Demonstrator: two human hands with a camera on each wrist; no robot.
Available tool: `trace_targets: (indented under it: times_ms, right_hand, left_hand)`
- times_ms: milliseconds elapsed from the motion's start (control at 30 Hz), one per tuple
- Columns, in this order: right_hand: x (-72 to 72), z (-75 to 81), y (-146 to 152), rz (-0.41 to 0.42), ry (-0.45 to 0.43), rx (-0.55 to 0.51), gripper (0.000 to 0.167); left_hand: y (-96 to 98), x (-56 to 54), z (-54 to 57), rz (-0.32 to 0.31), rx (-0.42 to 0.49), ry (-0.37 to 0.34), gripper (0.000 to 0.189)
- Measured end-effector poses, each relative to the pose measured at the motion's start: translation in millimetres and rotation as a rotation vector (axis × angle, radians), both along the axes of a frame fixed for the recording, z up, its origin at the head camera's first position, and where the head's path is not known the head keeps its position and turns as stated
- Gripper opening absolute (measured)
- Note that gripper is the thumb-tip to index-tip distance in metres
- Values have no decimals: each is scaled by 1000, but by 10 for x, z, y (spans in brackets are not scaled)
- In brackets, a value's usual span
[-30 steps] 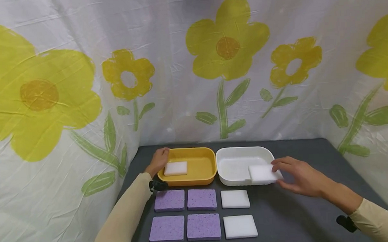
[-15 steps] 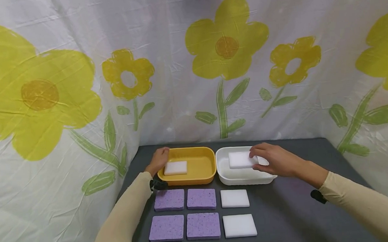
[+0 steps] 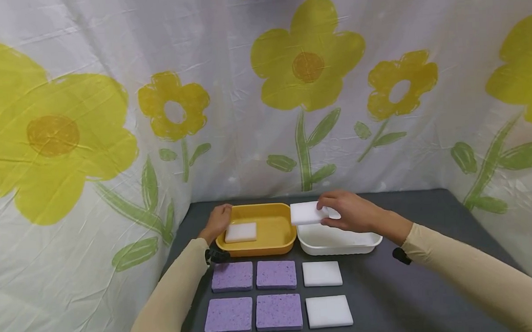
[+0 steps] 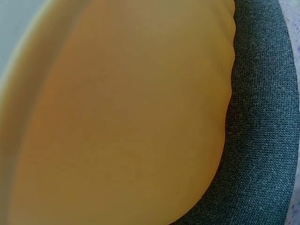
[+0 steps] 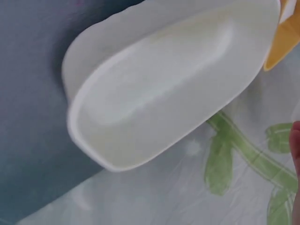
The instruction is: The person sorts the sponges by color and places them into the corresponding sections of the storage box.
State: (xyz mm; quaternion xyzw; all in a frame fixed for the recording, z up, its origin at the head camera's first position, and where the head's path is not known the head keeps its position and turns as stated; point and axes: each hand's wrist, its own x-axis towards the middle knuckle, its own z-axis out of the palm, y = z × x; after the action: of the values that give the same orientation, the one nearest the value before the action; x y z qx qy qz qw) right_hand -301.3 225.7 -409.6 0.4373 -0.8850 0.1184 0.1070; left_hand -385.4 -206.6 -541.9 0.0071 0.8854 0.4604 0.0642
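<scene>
My right hand (image 3: 351,212) pinches one end of a white sponge (image 3: 306,213) between thumb and fingers. The sponge is held up above the place where the two trays meet, over the left end of the white tray (image 3: 341,250). At the far left, my left hand (image 3: 217,221) grips the left rim of the yellow tray (image 3: 262,249). Another white sponge (image 3: 241,232) lies in that tray, towards its left side. In the right wrist view the white tray (image 5: 164,108) has a bare inside, and only fingertips show at the right edge.
In front of the trays, purple sponges (image 3: 279,312) lie in two rows on the dark grey cloth (image 3: 411,297). Right of them lie two white sponges, one farther back (image 3: 322,273) and one nearer (image 3: 329,311). A flower-printed curtain (image 3: 239,152) stands close behind the trays.
My right hand has carried the white sponge leftward, from the white tray's front right corner across it to the edge of the yellow tray. My left hand has stayed in place.
</scene>
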Motion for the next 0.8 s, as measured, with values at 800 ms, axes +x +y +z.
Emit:
trace_targets:
  times_ms: [800]
  right_hand:
    - [-308, -468, -932, -43, -114, -5, 29]
  left_hand:
    - [-10, -12, -18, 6, 10, 5, 52]
